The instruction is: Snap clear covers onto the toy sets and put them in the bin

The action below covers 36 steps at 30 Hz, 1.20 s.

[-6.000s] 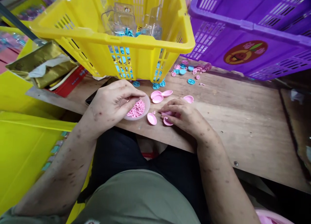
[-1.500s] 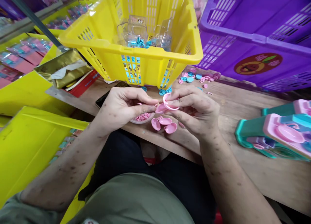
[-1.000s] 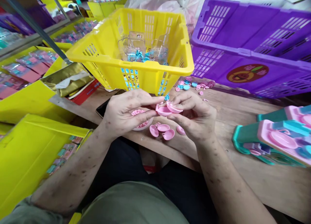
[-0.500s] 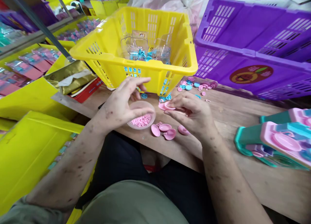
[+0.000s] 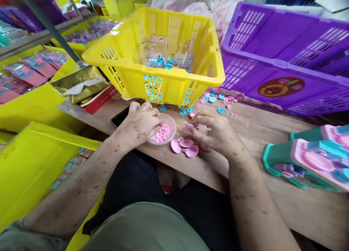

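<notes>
My left hand [image 5: 144, 122] is over the left side of a small clear bowl [image 5: 173, 129], its fingers bent and pressed together at the inner edge. Tiny pink plastic pieces [image 5: 162, 133] fill the bowl's bottom; whatever is between those fingertips is hidden. Just right of the bowl, my right hand [image 5: 214, 129] pinches a pink plastic piece [image 5: 191, 126] between thumb and fingers, seen edge-on. Below it several pink oval dishes [image 5: 192, 151] lie on the wooden table, one partly covered by my right hand.
A yellow crate [image 5: 158, 71] with clear packs and blue parts stands behind the bowl, beside a purple crate [image 5: 245, 73]. Loose pink and blue pieces [image 5: 212, 100] lie in front of them. A teal-and-pink toy [image 5: 283, 156] is at right, a dark phone [image 5: 120, 117] at left.
My left hand has come down to the bowl, and its spread fingers have closed together. My right hand stays nearly in place with the pink piece, which is now turned edge-on.
</notes>
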Motion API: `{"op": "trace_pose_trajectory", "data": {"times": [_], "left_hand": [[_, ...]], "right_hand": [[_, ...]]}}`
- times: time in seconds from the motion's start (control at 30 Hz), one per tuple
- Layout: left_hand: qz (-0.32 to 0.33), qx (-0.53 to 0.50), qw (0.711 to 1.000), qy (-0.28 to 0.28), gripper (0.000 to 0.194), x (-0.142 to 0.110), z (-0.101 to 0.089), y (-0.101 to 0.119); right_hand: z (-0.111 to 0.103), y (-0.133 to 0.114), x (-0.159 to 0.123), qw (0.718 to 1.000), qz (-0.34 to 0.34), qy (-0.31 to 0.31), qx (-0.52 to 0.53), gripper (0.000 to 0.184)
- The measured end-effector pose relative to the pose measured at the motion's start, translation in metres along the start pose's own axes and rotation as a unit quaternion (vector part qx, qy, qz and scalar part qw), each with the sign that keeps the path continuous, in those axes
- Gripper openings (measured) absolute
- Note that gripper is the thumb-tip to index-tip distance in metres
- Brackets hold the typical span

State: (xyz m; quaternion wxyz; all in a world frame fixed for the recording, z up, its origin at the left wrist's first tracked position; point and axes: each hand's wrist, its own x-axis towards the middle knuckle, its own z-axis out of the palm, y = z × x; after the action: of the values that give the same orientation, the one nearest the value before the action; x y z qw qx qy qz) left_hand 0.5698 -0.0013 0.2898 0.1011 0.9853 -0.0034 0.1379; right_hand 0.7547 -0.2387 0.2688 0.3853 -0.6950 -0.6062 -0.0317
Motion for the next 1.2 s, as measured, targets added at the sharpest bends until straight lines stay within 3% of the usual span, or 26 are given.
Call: {"op": "trace_pose_trajectory", "data": {"times": [0.17,0.23,0.33,0.53,0.67,0.77,0.83,1.03,1.2], "left_hand": [[0.011,0.043,0.998,-0.046,0.01,-0.002,-0.003,-0.002],[0.017,0.059,0.997,-0.056,0.007,-0.002,-0.001,-0.003],[0.022,0.045,0.997,-0.063,0.011,0.0,-0.001,-0.002],[0.011,-0.065,0.996,-0.065,0.03,0.004,-0.023,0.006],[-0.022,-0.166,0.986,0.016,0.024,0.002,-0.034,0.015],[-0.071,-0.299,0.945,0.114,0.013,0.0,-0.035,0.025],[-0.1,-0.38,0.909,0.142,0.011,0.0,-0.036,0.032],[-0.151,-0.505,0.843,0.113,0.021,0.002,-0.032,0.048],[-0.199,-0.536,0.813,0.111,0.023,0.003,-0.028,0.051]], "right_hand": [[0.001,0.003,0.0,0.998,-0.038,-0.044,0.029,0.012],[0.001,0.003,-0.001,0.997,-0.011,-0.064,0.052,0.004],[0.0,0.0,-0.003,0.996,0.023,-0.072,0.05,0.011],[-0.003,-0.006,0.001,0.998,-0.054,-0.023,0.031,0.016],[-0.002,-0.014,0.005,0.991,-0.097,0.038,0.088,0.012],[0.0,-0.021,0.006,0.985,-0.106,0.058,0.124,0.007],[0.001,-0.024,0.007,0.983,-0.099,0.061,0.143,0.005],[0.004,-0.026,0.007,0.973,-0.097,0.069,0.197,0.006],[0.006,-0.027,0.006,0.969,-0.1,0.067,0.214,0.008]]}}
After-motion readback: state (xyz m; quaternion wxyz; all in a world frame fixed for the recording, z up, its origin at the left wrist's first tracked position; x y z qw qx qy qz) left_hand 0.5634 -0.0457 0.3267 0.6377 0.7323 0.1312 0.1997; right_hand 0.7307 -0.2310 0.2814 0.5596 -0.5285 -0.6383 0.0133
